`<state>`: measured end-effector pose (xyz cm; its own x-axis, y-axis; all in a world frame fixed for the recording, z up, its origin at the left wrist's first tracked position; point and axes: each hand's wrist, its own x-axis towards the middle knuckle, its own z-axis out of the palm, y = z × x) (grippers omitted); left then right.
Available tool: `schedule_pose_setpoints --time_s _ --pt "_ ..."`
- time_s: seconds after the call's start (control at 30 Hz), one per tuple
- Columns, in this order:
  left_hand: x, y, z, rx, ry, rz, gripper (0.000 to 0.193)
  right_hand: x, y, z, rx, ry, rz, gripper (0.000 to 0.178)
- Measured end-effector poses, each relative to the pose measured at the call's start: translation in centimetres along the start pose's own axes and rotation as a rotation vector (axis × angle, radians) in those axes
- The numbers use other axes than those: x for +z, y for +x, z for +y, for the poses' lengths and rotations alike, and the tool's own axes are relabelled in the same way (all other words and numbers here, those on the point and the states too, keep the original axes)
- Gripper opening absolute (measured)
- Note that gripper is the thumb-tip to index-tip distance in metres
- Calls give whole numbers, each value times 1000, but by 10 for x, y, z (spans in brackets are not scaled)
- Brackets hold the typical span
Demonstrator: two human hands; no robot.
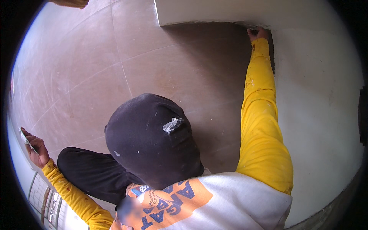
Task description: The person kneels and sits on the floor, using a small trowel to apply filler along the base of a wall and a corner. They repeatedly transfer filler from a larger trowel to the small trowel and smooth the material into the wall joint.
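Note:
Out at the far left, my left hand [38,151] is closed around a thin flat plate [29,142] with a whitish lump on its face. My right arm, in a yellow sleeve, stretches forward to the inner corner at the foot of the white wall [207,11]. There my right hand [258,34] has its fingers bent against the wall's lower edge. Whatever sits between those fingers is too small and shaded to make out. A dark narrow gap runs beside that wrist, along the base of the right-hand wall [318,92].
My bent knees, in black trousers [149,134], fill the middle; one bears a white smear. Brown floor tiles [88,73] with pale joints and scuffs lie ahead. The wall's outer corner [158,23] juts out at the top. A barred opening [50,203] shows at lower left.

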<state>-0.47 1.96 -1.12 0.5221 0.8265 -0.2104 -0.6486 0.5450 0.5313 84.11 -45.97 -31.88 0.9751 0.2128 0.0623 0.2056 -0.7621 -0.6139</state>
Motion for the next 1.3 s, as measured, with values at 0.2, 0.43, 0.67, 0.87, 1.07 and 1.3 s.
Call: schedule_pose_setpoints --time_s 0.2,0.43,0.67,0.87,1.07,1.3 --pt "2 2 -4 -86 -27 -69 56 -39 -19 -41 -284 -440 111 54" --pt "-14 4 11 -87 454 -89 45 -29 -171 -57 625 1622 -113 37" --pt "11 6 -52 38 739 25 39 15 -330 -228 362 1559 -741 36" --pt "83 -69 -171 -26 327 -221 36 -79 -385 -337 -1111 961 -566 34" --pt "94 -118 -175 13 115 -118 40 -106 -449 -445 -1786 868 -411 40" --pt "88 -166 -123 -25 -155 -162 34 -106 -498 -486 -1838 527 -309 48"
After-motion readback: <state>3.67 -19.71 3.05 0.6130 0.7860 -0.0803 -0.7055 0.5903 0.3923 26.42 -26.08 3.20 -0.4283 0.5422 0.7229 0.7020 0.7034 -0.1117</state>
